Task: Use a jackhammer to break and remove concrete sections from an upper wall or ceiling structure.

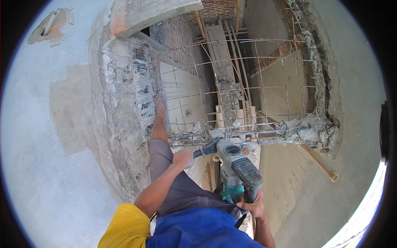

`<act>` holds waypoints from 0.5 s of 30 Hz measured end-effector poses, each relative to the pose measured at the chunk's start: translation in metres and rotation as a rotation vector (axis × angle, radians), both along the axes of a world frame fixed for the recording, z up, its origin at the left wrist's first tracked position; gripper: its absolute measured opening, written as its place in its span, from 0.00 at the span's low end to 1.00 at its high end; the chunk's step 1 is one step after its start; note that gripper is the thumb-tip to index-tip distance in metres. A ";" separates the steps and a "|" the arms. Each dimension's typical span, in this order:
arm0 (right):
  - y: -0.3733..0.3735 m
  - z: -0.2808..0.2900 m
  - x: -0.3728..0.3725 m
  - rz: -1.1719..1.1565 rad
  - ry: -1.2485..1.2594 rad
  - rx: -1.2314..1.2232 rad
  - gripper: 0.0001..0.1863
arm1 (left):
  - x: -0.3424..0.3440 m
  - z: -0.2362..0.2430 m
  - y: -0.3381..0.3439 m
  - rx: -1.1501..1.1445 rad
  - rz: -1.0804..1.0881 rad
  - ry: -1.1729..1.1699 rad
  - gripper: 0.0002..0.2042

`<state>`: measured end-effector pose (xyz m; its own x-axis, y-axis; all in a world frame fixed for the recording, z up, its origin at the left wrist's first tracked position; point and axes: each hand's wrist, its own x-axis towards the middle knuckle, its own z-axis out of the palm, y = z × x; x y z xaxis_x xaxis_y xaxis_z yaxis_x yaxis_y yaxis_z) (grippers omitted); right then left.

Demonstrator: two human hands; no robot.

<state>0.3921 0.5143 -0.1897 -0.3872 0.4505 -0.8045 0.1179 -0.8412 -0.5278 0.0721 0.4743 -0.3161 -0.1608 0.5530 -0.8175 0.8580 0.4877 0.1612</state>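
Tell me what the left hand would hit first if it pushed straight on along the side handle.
Probably the drill body: the left hand grips the side handle, which runs straight into it.

Your left hand: closed round the black side handle of the rotary hammer | your right hand: clasping its rear grip | tool nose: against the broken concrete beam with bared rebar mesh | your sandalled foot: on the rough concrete edge | pipe: lower right.
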 end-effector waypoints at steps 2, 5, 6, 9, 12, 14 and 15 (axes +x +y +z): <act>-0.008 0.023 0.014 -0.009 -0.083 0.010 0.24 | 0.024 0.008 0.000 0.002 -0.010 -0.074 0.20; -0.015 0.054 0.028 -0.070 -0.173 0.072 0.23 | 0.053 0.006 0.007 -0.006 -0.083 -0.178 0.19; -0.013 0.064 0.032 0.018 -0.238 0.104 0.24 | 0.062 0.000 0.015 0.002 -0.096 -0.192 0.19; -0.033 0.082 0.055 -0.135 -0.320 0.134 0.27 | 0.100 0.007 0.014 0.035 -0.138 -0.252 0.16; -0.037 0.097 0.070 -0.181 -0.345 0.171 0.29 | 0.121 0.021 0.034 0.106 -0.186 -0.288 0.14; -0.039 0.111 0.075 -0.206 -0.343 0.193 0.29 | 0.131 0.030 0.042 0.141 -0.232 -0.304 0.16; -0.040 0.118 0.077 -0.215 -0.348 0.191 0.29 | 0.135 0.037 0.043 0.139 -0.241 -0.309 0.16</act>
